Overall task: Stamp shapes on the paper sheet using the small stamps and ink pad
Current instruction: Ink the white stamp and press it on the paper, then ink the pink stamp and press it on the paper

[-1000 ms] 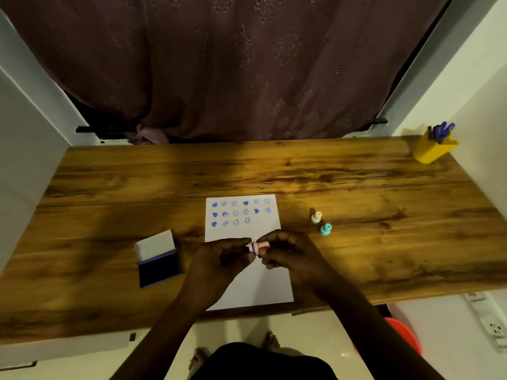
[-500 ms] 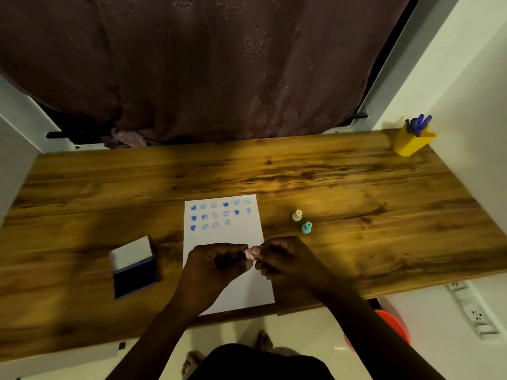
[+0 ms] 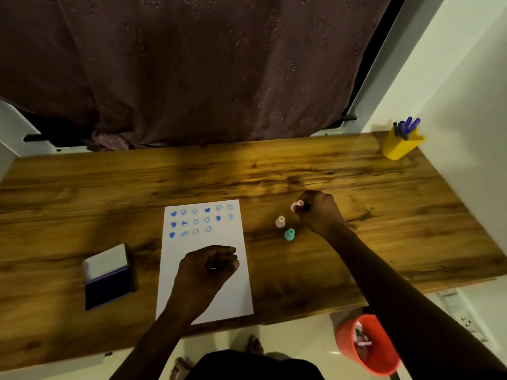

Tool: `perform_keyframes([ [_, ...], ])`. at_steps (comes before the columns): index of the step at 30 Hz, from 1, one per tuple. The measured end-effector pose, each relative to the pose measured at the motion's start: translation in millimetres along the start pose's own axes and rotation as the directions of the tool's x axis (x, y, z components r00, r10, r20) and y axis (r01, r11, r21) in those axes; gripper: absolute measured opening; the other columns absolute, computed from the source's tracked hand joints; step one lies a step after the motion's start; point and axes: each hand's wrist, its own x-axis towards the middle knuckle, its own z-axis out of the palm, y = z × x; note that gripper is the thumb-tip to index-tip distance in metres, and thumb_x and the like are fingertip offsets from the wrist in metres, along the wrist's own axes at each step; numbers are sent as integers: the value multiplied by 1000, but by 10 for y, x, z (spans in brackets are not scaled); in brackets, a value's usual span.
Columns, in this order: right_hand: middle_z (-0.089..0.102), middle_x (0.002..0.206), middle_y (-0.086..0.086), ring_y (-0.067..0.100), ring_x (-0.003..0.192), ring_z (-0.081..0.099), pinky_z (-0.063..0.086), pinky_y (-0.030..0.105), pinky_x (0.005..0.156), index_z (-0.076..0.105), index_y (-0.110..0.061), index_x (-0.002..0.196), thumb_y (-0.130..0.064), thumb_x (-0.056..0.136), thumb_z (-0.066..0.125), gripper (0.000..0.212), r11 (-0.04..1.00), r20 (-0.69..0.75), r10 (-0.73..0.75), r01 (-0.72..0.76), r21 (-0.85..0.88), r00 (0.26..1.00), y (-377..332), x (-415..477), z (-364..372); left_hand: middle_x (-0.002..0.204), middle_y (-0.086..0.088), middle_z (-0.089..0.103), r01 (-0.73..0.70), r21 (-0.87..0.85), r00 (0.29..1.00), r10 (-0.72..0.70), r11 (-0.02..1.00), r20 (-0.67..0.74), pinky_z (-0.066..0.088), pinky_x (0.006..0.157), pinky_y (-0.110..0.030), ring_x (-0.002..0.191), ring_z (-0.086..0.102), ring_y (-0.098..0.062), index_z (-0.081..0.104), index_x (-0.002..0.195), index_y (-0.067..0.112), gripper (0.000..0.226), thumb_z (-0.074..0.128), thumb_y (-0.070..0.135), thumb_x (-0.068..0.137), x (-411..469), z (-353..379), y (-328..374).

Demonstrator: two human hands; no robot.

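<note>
Right hand (image 3: 319,212) reaches out, grip pinching pink stamp (image 3: 297,205); left hand (image 3: 207,267) curled over paper (image 3: 236,294), grip unclear.

Single head-worn wide-angle view; aimed forward and down from above near edge of counter (image 3: 274,171); curtain (image 3: 192,64) seen beyond.

Right hand (image 3: 318,212): arm stretched forward and to the right, fingers curled in a loose fist, something small and pink pinched at the fingertips (image 3: 299,205). Left hand (image 3: 208,266): low and central, back facing up, fingers curled inward, forearm angled in from below.
</note>
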Motion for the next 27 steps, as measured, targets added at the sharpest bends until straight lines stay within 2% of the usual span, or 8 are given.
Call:
perform_keyframes([
  [5, 76, 95, 10, 29, 87, 71, 59, 36, 75, 74, -12, 95, -20, 92, 58, 19, 987, 45, -35, 42, -158, 998, 183, 246, 45, 94, 32, 75, 27, 9, 999, -27, 1000, -36, 49, 80, -9, 92, 74, 4, 72, 90, 47, 33, 86, 20, 79, -3, 40, -20],
  [10, 75, 100, 10, 28, 89, 70, 59, 36, 74, 74, -13, 104, -21, 93, 61, 19, 974, 92, -44, 63, -216, 995, 265, 358, 109, 93, 37, 73, 50, 42, 998, -48, 998, -50, 45, 79, -3, 93, 72, 9, 71, 90, 47, 30, 85, 22, 80, -22, 65, -28],
  [16, 74, 108, 12, 32, 99, 69, 58, 36, 80, 70, -13, 116, -25, 92, 60, 29, 965, 96, -72, 94, -243, 993, 306, 387, 120, 94, 21, 79, 41, 44, 996, -37, 998, -76, 50, 79, -5, 94, 74, 2, 72, 96, 45, 34, 86, 20, 79, -17, 66, -35],
  [19, 73, 109, 12, 29, 99, 70, 58, 33, 79, 61, -17, 134, -28, 90, 66, 46, 970, 41, -78, 86, -227, 996, 251, 340, 44, 92, 29, 76, 46, 61, 996, -41, 997, -75, 48, 73, 1, 93, 73, 6, 70, 94, 48, 36, 86, 20, 79, -11, 73, -31],
  [22, 70, 109, 11, 27, 95, 70, 57, 31, 76, 64, -16, 126, -29, 88, 70, 41, 968, -40, -152, 141, -206, 987, 127, 223, 19, 95, 37, 73, 62, 55, 996, -58, 997, -72, 47, 74, 1, 93, 72, 8, 70, 92, 48, 34, 86, 21, 79, 16, 77, -33],
  [24, 69, 110, 8, 26, 98, 69, 58, 34, 79, 69, -16, 116, -37, 87, 70, 36, 964, -1, -172, 168, -204, 985, 21, 125, 57, 95, 35, 73, 75, 43, 995, -72, 996, -71, 47, 77, -2, 93, 72, 8, 70, 92, 47, 33, 85, 20, 79, 30, 77, -33],
  [27, 69, 113, 3, 23, 109, 64, 57, 38, 86, 67, -20, 119, -53, 84, 69, 48, 952, 175, -146, 186, -243, 974, -122, 18, 143, 96, 37, 72, 87, 55, 995, -84, 995, -62, 46, 75, 0, 93, 71, 10, 70, 91, 48, 32, 85, 22, 80, 41, 70, -22],
])
